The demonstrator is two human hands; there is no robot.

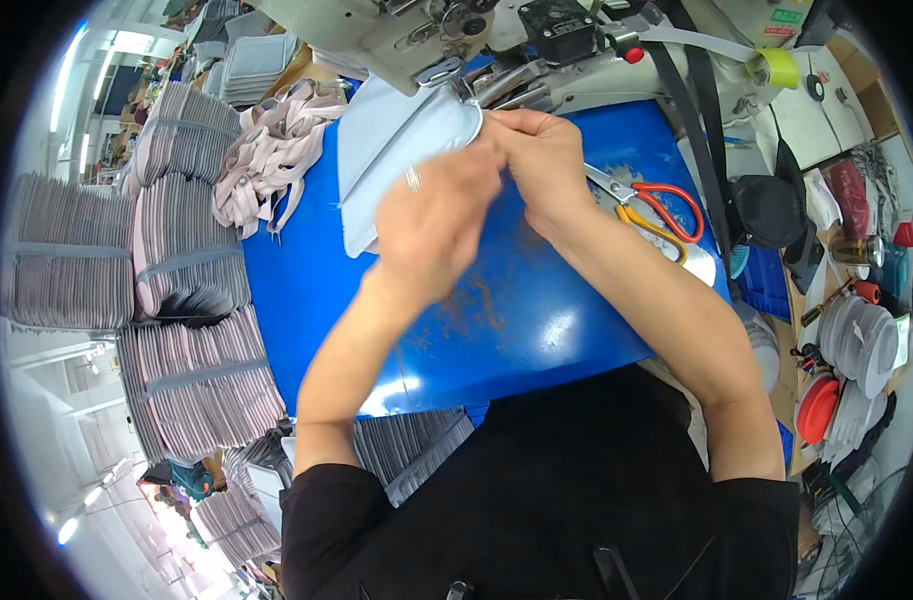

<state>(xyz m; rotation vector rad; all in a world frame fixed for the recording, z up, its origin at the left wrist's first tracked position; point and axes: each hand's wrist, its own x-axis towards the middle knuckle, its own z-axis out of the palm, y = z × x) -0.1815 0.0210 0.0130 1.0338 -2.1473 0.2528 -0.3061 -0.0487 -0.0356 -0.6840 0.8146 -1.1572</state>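
Observation:
A light blue padded fabric panel with a pale rounded edge lies partly under the sewing machine. My right hand pinches with thumb and fingertips at the panel's right edge, beside the machine's metal arm. Across the panel's lower part is my left hand, somewhat smeared by motion. Its fingers are curled in and come close to my right fingertips; what they hold, if anything, is hidden. Right of my right wrist, scissors with one red and one orange handle lie on the blue tabletop.
Bundled stacks of grey and pink pieces stand along the left. A heap of pale pink strips sits at the table's far left edge. Dark straps hang right of the machine. White and red discs crowd a shelf at right.

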